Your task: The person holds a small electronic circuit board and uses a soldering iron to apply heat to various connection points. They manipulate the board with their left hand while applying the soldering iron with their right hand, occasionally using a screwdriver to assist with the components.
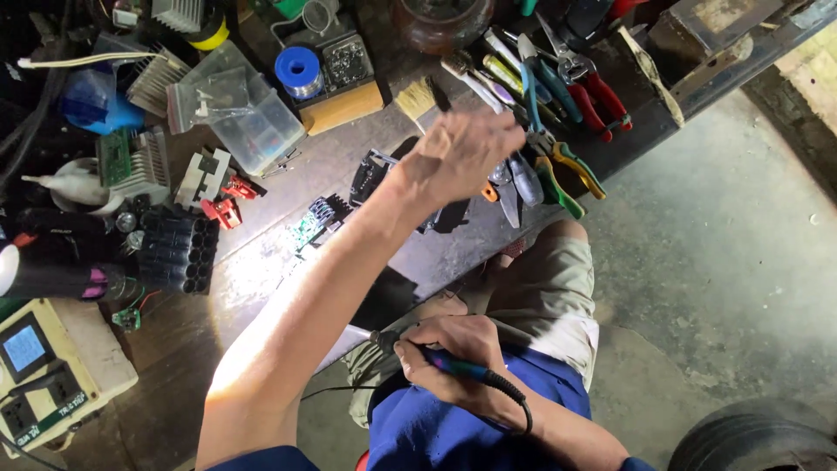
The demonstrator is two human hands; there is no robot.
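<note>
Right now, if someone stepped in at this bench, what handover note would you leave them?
Left hand: stretched out with fingers open, blurred, over the row of pliers and cutters with red, blue and yellow-green handles. It is empty, and contact is unclear.
Right hand: closed on the blue-and-green-handled soldering iron with black cord, held over the lap.
The small green circuit board and the black block of cylindrical cells lie untouched on the dark metal workbench.

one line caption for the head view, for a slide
Left hand reaches toward pliers on a cluttered workbench; right hand holds a soldering iron.
</note>
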